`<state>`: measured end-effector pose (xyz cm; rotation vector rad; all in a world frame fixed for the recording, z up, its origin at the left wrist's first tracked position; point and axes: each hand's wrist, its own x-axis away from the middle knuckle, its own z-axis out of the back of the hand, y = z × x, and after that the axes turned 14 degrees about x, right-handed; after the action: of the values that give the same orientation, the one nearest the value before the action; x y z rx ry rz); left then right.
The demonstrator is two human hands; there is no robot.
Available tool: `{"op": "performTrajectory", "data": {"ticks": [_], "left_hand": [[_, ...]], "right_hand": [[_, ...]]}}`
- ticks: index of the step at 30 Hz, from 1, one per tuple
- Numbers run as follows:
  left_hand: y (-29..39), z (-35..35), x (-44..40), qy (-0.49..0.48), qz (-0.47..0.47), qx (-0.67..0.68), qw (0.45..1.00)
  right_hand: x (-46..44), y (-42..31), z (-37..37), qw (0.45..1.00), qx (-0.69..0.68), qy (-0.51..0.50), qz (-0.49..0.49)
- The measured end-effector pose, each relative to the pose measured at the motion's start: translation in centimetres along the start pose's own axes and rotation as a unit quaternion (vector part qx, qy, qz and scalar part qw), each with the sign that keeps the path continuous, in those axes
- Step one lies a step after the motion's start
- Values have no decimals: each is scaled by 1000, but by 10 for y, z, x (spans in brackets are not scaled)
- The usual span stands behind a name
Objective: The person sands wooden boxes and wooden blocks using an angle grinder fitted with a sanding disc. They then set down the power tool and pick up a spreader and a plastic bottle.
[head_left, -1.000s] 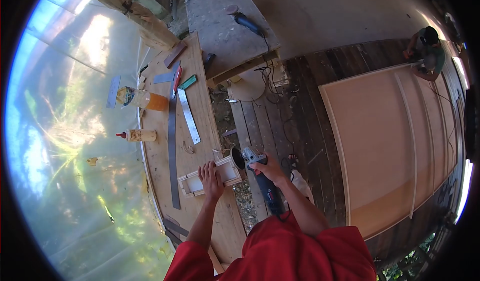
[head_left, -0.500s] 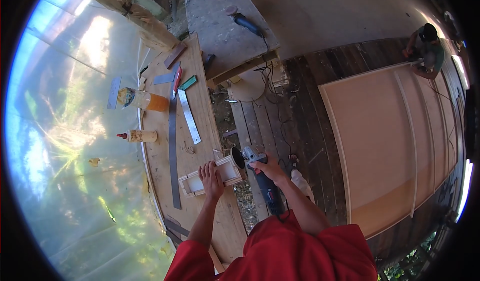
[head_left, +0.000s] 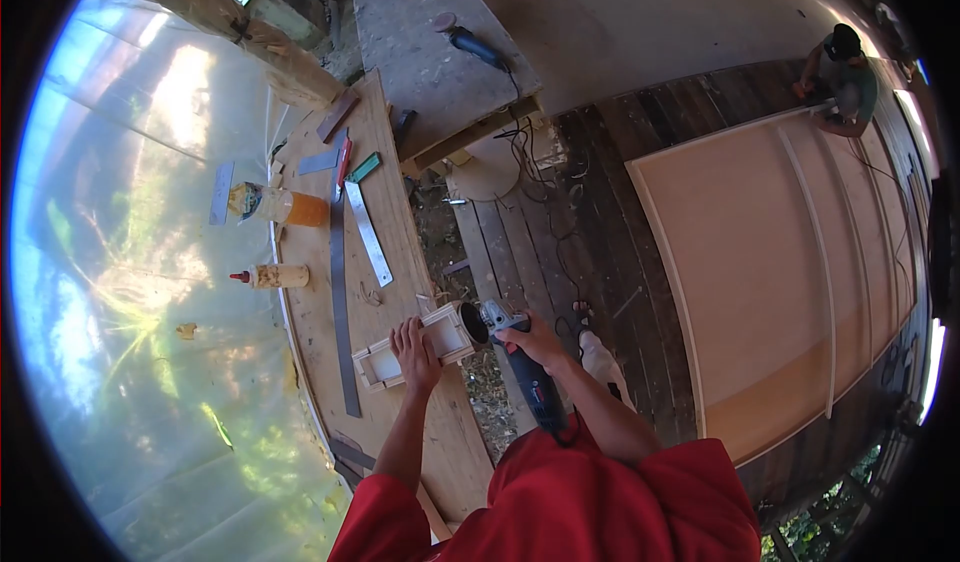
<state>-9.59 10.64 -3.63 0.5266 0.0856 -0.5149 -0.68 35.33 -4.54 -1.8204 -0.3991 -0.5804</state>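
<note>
My left hand (head_left: 414, 353) is closed over the middle of a small wooden box (head_left: 450, 335), a pale frame with white panels inside. The box lies at a slant on the workbench (head_left: 390, 307), near its right edge. In my right hand (head_left: 534, 340) is an angle grinder (head_left: 532, 382), gripped near its head, with the dark body pointing back toward me. Its round black disc (head_left: 474, 322) meets the right end of the box; whether it touches cannot be made out.
On the bench lie a long metal strip (head_left: 343, 312), a green-handled try square (head_left: 370, 232), a glue bottle (head_left: 272, 277) and a jar of orange liquid (head_left: 303, 210). A second grinder (head_left: 478, 48) rests on the grey table. A co-worker (head_left: 845, 82) crouches beside a large wooden panel (head_left: 740, 262).
The view has shifted slightly, so the bench and its tools sit a little further left. Both hands keep their holds, and the disc stays at the box's right end.
</note>
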Motion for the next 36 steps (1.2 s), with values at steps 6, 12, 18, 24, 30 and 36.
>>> {"op": "performTrajectory", "data": {"ticks": [6, 12, 18, 24, 30, 36], "left_hand": [[1, 1, 0, 2, 0, 2, 1000], [-2, 0, 0, 10, -7, 0, 1000], [-5, -1, 2, 11, -9, -3, 1000], [-7, -2, 2, 11, -10, 2, 1000], [-7, -4, 0, 13, -12, -2, 1000], [-7, -2, 1, 5, -5, 3, 1000]], "right_hand": [[26, 6, 2, 1000, -8, -2, -10], [26, 25, -5, 1000, -2, 12, -6], [20, 40, 5, 999, -21, 3, -42], [33, 18, -5, 1000, -9, 9, 2], [18, 29, 7, 1000, -4, -7, -22], [23, 31, -6, 999, -12, 38, 21]]}}
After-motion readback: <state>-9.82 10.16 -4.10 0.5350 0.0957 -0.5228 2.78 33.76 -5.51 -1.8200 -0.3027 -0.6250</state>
